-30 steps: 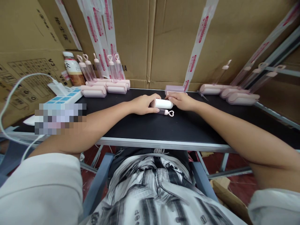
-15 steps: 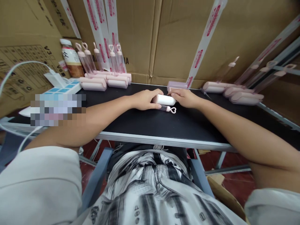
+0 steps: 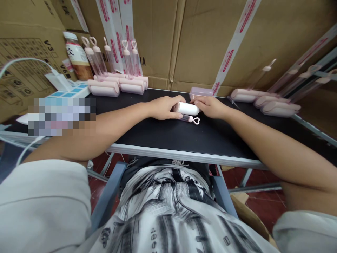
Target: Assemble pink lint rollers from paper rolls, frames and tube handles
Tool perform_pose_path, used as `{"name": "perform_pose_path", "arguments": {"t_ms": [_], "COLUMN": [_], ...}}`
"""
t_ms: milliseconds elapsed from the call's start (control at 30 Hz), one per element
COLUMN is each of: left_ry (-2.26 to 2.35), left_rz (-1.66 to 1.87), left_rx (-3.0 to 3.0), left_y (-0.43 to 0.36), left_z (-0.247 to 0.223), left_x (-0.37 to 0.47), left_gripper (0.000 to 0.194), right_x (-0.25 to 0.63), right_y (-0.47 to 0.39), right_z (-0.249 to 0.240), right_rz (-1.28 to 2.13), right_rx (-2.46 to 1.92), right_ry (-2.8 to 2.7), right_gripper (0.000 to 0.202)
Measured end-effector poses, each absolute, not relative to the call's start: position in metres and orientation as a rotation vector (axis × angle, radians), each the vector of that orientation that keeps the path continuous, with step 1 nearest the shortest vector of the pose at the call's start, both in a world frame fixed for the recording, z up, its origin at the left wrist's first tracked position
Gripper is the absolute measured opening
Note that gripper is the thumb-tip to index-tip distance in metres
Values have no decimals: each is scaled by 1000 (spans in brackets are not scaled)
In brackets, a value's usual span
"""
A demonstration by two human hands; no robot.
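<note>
A white, rounded roller body (image 3: 188,109), which looks like part of a lint roller, lies low over the black tabletop. My left hand (image 3: 166,108) is closed around its left end, thumb in front and fingers behind. Under that thumb a clear handle (image 3: 186,118) sticks out to the right, ending in a pale pink heart-shaped loop (image 3: 196,121). My right hand (image 3: 210,106) is at the roller's right end, fingers curled together by its back edge; what they pinch is hidden. Just behind them sits a translucent pinkish-lilac case (image 3: 201,92).
Several pink lint rollers with upright clear handles stand at the back left (image 3: 104,87) and back right (image 3: 280,105). At far left are a drink bottle (image 3: 79,58) and a white power strip (image 3: 79,90) with a cable. Cardboard (image 3: 158,42) walls the back; a metal rail (image 3: 184,154) edges the front.
The view has shifted slightly. My right thumb and fingers have moved a little along the roller's right end. My left hand keeps its hold.
</note>
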State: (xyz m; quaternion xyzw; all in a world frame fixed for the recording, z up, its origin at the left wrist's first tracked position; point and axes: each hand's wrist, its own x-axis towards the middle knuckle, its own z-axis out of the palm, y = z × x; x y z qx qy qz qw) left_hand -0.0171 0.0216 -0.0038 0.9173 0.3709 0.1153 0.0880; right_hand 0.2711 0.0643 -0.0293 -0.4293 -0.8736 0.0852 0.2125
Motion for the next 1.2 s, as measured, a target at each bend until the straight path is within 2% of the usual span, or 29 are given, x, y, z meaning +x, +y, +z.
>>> {"name": "perform_pose_path", "arguments": {"t_ms": [1200], "left_ry": [1110], "left_rz": [326], "left_rx": [2725], "left_y": [20], "left_z": [-2], "left_x": [-18], "left_gripper": [71], "right_x": [271], "right_y": [66], "right_z": [-30], "right_rz": [236], "right_rx": [-1173], "right_ry": [-2432], "right_gripper": [50]}}
